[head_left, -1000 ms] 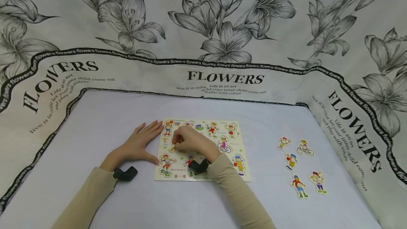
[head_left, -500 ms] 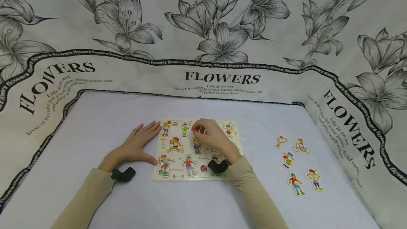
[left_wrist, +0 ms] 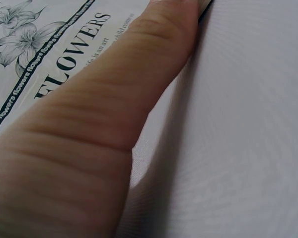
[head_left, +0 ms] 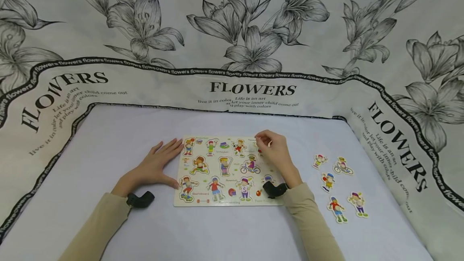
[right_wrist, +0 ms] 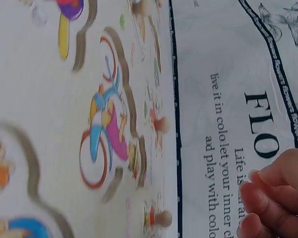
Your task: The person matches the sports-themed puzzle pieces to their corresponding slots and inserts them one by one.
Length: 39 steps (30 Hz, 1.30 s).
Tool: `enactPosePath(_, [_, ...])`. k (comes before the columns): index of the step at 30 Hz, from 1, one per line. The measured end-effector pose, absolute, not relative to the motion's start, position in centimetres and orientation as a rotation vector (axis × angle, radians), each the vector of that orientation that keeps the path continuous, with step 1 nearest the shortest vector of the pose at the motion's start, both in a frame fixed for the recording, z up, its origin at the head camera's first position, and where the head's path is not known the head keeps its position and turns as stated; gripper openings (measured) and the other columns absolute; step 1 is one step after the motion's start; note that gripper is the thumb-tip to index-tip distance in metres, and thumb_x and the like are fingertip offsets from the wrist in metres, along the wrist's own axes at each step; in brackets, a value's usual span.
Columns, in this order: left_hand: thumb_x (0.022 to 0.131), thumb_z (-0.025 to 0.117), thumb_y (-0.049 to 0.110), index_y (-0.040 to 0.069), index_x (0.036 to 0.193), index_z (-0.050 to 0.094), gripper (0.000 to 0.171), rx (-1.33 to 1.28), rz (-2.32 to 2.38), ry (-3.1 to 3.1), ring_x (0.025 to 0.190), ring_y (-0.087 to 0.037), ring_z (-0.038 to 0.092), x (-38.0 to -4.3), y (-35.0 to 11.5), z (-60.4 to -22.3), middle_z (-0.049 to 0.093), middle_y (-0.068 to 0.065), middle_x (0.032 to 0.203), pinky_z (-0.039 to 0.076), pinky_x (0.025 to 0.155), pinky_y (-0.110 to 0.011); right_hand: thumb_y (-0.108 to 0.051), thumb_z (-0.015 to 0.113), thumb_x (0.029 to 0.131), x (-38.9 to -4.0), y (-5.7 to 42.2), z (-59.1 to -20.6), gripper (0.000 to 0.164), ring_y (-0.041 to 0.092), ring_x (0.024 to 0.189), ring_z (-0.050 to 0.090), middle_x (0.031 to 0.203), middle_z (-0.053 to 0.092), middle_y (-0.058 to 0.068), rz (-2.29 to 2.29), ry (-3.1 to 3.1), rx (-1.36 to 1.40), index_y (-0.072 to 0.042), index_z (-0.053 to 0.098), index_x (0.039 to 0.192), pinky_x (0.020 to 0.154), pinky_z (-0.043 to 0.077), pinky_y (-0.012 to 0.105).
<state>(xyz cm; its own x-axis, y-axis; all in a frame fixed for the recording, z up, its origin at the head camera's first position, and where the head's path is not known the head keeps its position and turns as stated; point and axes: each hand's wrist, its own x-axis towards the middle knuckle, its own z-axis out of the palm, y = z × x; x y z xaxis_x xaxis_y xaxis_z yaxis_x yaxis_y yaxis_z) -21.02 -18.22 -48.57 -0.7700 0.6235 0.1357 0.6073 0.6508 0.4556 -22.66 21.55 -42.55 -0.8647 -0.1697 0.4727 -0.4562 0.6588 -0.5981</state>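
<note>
A cream puzzle board (head_left: pixel 217 174) with pictures of children playing sports lies mid-table. My left hand (head_left: pixel 152 166) rests flat at its left side, fingers spread, fingertips and thumb at the board's edge. In the left wrist view, the thumb (left_wrist: pixel 104 104) fills much of the picture. Over the board's upper right corner hovers my right hand (head_left: pixel 276 150), fingers loosely bent, nothing seen between them. Beneath it, the tennis figure (head_left: pixel 260 152) is partly covered. In the right wrist view, the bicycle-shaped recess (right_wrist: pixel 107 119) shows no knob, while knobs (right_wrist: pixel 161 125) stand on figures along the far edge.
Several loose puzzle pieces lie right of the board, among them a cyclist (head_left: pixel 342 166), a skater (head_left: pixel 337 210) and a baseball figure (head_left: pixel 358 204). A white floral cloth (head_left: pixel 250 88) rises behind the table. Each wrist wears a black device (head_left: pixel 140 199).
My right hand has moved rightward across the board from the runner figure to the upper right corner, uncovering the middle figures. The left hand stays put. The view has shifted slightly.
</note>
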Motion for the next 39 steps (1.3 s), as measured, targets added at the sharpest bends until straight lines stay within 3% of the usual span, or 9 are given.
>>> enactPosePath(6, [0.061,0.078,0.074,0.006,0.158,0.023,0.130,1.040,0.748,2.833,0.151,-0.032,0.011,-21.0,-18.2,-48.8,0.016,-0.011,0.165,0.000,0.120,-0.056,-0.001,0.067,0.089,-22.6,24.7,-43.4,0.006,0.019,0.064,0.056,0.071,0.066,0.009,1.053,-2.450,0.281,0.000,0.073,0.091,0.057,0.038,0.015])
enactPosePath(18, [0.061,0.078,0.074,0.006,0.157,0.023,0.130,1.042,0.753,2.828,0.151,-0.033,0.010,-21.1,-18.2,-48.9,0.015,-0.011,0.165,-0.001,0.119,-0.056,0.000,0.065,0.087,-21.9,30.1,-45.3,0.009,0.014,0.062,0.050,0.069,0.064,0.013,0.949,-2.277,-0.023,0.003,0.073,0.089,0.056,0.034,0.014])
enactPosePath(24, [0.061,0.078,0.073,0.005,0.157,0.024,0.130,1.048,0.756,2.825,0.151,-0.033,0.010,-21.1,-18.1,-48.9,0.016,-0.011,0.165,-0.001,0.119,-0.056,0.000,0.063,0.085,-21.6,32.2,-46.4,0.011,0.029,0.066,0.046,0.073,0.058,0.019,0.764,-2.199,-0.059,0.008,0.070,0.086,0.062,0.031,0.030])
enactPosePath(31, [0.061,0.078,0.074,0.005,0.157,0.024,0.130,1.054,0.751,2.831,0.151,-0.033,0.011,-21.0,-18.0,-48.8,0.017,-0.011,0.165,0.000,0.119,-0.056,0.000,0.062,0.082,-21.0,33.5,-47.2,0.012,0.044,0.086,0.048,0.086,0.056,0.023,0.619,-2.184,-0.213,0.008,0.069,0.087,0.077,0.036,0.055])
enactPosePath(39, [0.061,0.078,0.073,0.005,0.157,0.023,0.130,1.055,0.746,2.832,0.151,-0.033,0.011,-21.0,-18.1,-48.8,0.016,-0.012,0.165,0.000,0.119,-0.056,-0.008,0.059,0.085,-20.2,33.7,-47.3,0.021,0.048,0.100,0.046,0.100,0.056,0.027,0.546,-2.314,-0.510,0.007,0.067,0.096,0.089,0.030,0.062])
